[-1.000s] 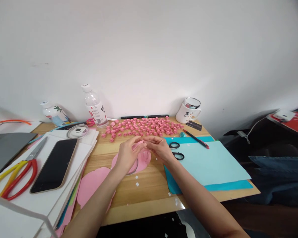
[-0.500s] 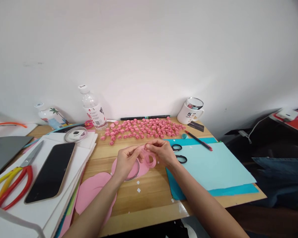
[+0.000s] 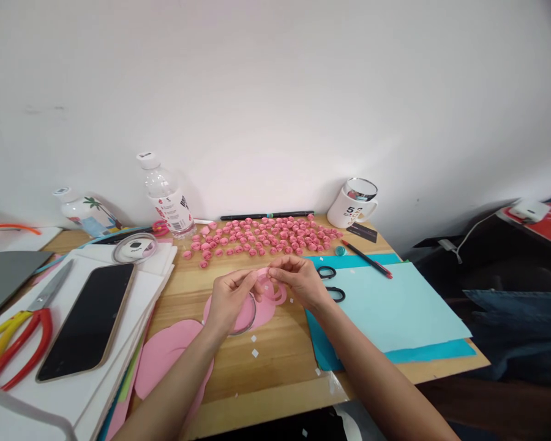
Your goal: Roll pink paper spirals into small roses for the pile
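Both my hands meet over the middle of the wooden desk (image 3: 275,361). My left hand (image 3: 229,297) and my right hand (image 3: 298,278) pinch a pink paper spiral strip (image 3: 270,288) between their fingertips; its loose coil hangs just above the desk. Under the left hand lies a pink paper disc (image 3: 252,312) with a clear round lid on it. Behind the hands, several small rolled pink paper roses (image 3: 266,236) are spread in rows.
Black-handled scissors (image 3: 328,282) lie on light blue paper sheets (image 3: 395,306) at right. A red pencil (image 3: 365,258) and a white mug (image 3: 353,205) are behind. At left are a phone (image 3: 89,318), red scissors (image 3: 18,343), two bottles (image 3: 165,196) and more pink paper (image 3: 165,355).
The hands have drawn slightly apart and the pink strip has uncoiled into a hanging spiral between them. The camera has shifted a little to the right.
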Demonstrator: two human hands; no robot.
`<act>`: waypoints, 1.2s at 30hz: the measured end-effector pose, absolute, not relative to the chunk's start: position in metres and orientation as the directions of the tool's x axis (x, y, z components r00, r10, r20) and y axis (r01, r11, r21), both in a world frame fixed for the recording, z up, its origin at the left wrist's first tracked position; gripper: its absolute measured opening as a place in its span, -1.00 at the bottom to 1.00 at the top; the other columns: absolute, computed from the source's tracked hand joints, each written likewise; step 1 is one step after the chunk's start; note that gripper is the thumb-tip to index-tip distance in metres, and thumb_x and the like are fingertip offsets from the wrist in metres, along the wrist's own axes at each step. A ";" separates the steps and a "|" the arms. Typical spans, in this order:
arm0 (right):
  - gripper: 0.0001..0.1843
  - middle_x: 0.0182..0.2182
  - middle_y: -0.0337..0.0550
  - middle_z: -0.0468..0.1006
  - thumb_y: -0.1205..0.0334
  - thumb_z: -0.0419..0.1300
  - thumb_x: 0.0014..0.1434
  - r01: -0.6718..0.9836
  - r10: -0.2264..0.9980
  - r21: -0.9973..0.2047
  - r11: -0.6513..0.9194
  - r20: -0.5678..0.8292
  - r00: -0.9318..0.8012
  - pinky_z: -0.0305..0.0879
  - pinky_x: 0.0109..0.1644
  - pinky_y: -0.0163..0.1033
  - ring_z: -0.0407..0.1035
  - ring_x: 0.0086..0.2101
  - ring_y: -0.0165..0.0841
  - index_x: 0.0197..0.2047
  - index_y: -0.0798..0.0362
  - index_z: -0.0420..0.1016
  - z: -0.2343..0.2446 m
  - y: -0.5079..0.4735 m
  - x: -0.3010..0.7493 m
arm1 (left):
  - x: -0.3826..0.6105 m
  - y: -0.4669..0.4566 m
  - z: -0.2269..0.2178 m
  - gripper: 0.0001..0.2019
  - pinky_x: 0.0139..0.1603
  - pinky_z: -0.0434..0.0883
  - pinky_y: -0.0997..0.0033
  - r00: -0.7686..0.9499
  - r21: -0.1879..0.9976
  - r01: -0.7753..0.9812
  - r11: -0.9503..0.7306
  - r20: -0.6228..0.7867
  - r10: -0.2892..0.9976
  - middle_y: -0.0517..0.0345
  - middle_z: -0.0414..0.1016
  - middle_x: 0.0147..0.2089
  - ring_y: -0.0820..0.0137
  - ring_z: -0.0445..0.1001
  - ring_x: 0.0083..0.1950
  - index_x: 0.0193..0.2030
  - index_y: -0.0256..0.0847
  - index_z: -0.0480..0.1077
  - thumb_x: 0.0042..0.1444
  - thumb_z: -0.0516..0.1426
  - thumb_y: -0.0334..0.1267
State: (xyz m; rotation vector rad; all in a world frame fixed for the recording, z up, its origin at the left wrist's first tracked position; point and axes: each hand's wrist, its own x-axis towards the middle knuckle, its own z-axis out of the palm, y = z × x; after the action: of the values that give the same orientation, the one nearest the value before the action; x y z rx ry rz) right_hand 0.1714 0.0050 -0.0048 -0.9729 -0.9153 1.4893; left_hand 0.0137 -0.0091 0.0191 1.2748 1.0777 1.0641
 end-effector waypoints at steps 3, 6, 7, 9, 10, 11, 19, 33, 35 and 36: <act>-0.81 -0.60 -0.28 0.53 0.25 0.42 -0.25 -0.365 0.993 -0.924 -0.113 -0.098 -0.059 0.34 -0.43 -0.35 0.39 -0.56 -0.46 -0.53 0.05 0.50 -0.006 0.006 0.172 | 0.014 -0.009 0.020 -0.71 -0.45 0.33 0.49 0.211 1.000 -0.001 0.022 -0.021 0.977 0.19 0.41 -0.62 0.48 0.35 -0.56 -0.60 -0.27 0.39 0.05 0.11 -0.16; -0.81 -0.56 -0.24 0.56 0.22 0.41 -0.24 -0.370 0.993 -0.921 -0.119 -0.106 -0.056 0.38 -0.32 -0.29 0.44 -0.49 -0.42 -0.49 0.04 0.54 -0.006 0.006 0.173 | 0.013 -0.008 0.019 -0.71 -0.43 0.33 0.49 0.218 1.000 -0.010 0.016 -0.014 0.976 0.18 0.40 -0.60 0.48 0.34 -0.55 -0.59 -0.27 0.39 0.06 0.11 -0.15; -0.80 -0.53 -0.23 0.58 0.21 0.41 -0.23 -0.372 0.991 -0.919 -0.132 -0.113 -0.072 0.39 -0.29 -0.27 0.45 -0.46 -0.40 -0.46 0.04 0.55 -0.005 0.006 0.174 | 0.012 -0.008 0.018 -0.71 -0.42 0.33 0.48 0.212 1.000 -0.017 0.016 -0.012 0.977 0.18 0.40 -0.59 0.48 0.35 -0.54 -0.58 -0.27 0.39 0.06 0.11 -0.15; -0.77 -0.46 -0.20 0.60 0.20 0.40 -0.21 -0.376 0.985 -0.913 -0.162 -0.127 -0.116 0.40 -0.22 -0.24 0.48 -0.39 -0.36 -0.39 0.03 0.57 -0.003 0.006 0.175 | 0.011 -0.007 0.017 -0.72 -0.41 0.33 0.49 0.195 0.999 -0.033 0.013 -0.007 0.981 0.19 0.41 -0.58 0.47 0.36 -0.52 -0.58 -0.26 0.39 0.06 0.11 -0.15; -0.75 -0.43 -0.20 0.60 0.21 0.40 -0.22 -0.377 0.983 -0.910 -0.171 -0.129 -0.132 0.40 -0.20 -0.23 0.49 -0.37 -0.35 -0.37 0.03 0.58 -0.003 0.006 0.175 | 0.010 -0.007 0.016 -0.72 -0.40 0.32 0.49 0.188 0.999 -0.036 0.009 -0.002 0.982 0.19 0.40 -0.58 0.48 0.36 -0.52 -0.58 -0.26 0.39 0.06 0.11 -0.16; -0.74 -0.42 -0.19 0.61 0.21 0.40 -0.22 -0.379 0.981 -0.909 -0.174 -0.129 -0.141 0.40 -0.18 -0.22 0.49 -0.36 -0.34 -0.37 0.02 0.58 -0.002 0.006 0.175 | 0.009 -0.007 0.016 -0.72 -0.39 0.32 0.49 0.185 0.999 -0.036 0.004 0.002 0.983 0.20 0.40 -0.58 0.48 0.36 -0.51 -0.58 -0.26 0.39 0.07 0.11 -0.17; -0.76 -0.47 -0.22 0.60 0.24 0.41 -0.22 -0.429 0.984 -0.887 -0.169 -0.130 -0.118 0.40 -0.20 -0.26 0.49 -0.42 -0.39 -0.38 0.03 0.57 -0.009 0.009 0.176 | 0.009 -0.006 0.015 -0.72 -0.40 0.29 0.49 0.194 1.000 -0.009 -0.007 0.008 0.981 0.21 0.39 -0.59 0.48 0.34 -0.52 -0.59 -0.26 0.38 0.08 0.10 -0.19; -0.81 -0.50 -0.24 0.59 0.24 0.39 -0.18 -0.414 0.979 -0.892 -0.182 -0.125 -0.161 0.34 -0.26 -0.35 0.45 -0.43 -0.46 -0.40 0.05 0.58 -0.009 0.010 0.177 | 0.009 -0.005 0.016 -0.72 -0.37 0.29 0.50 0.204 1.000 -0.022 -0.012 0.016 0.979 0.21 0.39 -0.60 0.49 0.35 -0.51 -0.59 -0.27 0.38 0.08 0.11 -0.19; -0.78 -0.46 -0.23 0.60 0.25 0.38 -0.18 -0.413 0.975 -0.890 -0.193 -0.127 -0.183 0.34 -0.23 -0.35 0.46 -0.39 -0.44 -0.36 0.04 0.59 -0.009 0.010 0.177 | 0.009 -0.004 0.015 -0.72 -0.37 0.30 0.50 0.191 0.999 -0.038 0.000 0.007 0.982 0.21 0.39 -0.60 0.48 0.35 -0.51 -0.59 -0.27 0.38 0.07 0.11 -0.18; -0.77 -0.46 -0.22 0.60 0.26 0.39 -0.18 -0.411 0.976 -0.891 -0.190 -0.125 -0.181 0.34 -0.22 -0.34 0.47 -0.38 -0.44 -0.35 0.04 0.59 -0.009 0.010 0.177 | 0.009 -0.004 0.014 -0.72 -0.37 0.30 0.49 0.190 0.999 -0.040 0.005 0.003 0.982 0.20 0.40 -0.59 0.48 0.35 -0.50 -0.59 -0.27 0.38 0.07 0.11 -0.18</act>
State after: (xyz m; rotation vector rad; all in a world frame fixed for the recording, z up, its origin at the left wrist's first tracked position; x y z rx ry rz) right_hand 0.1773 0.0098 -0.0094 -0.9095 -0.8948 1.6139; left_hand 0.0089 -0.0038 0.0144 1.2629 1.0391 1.0861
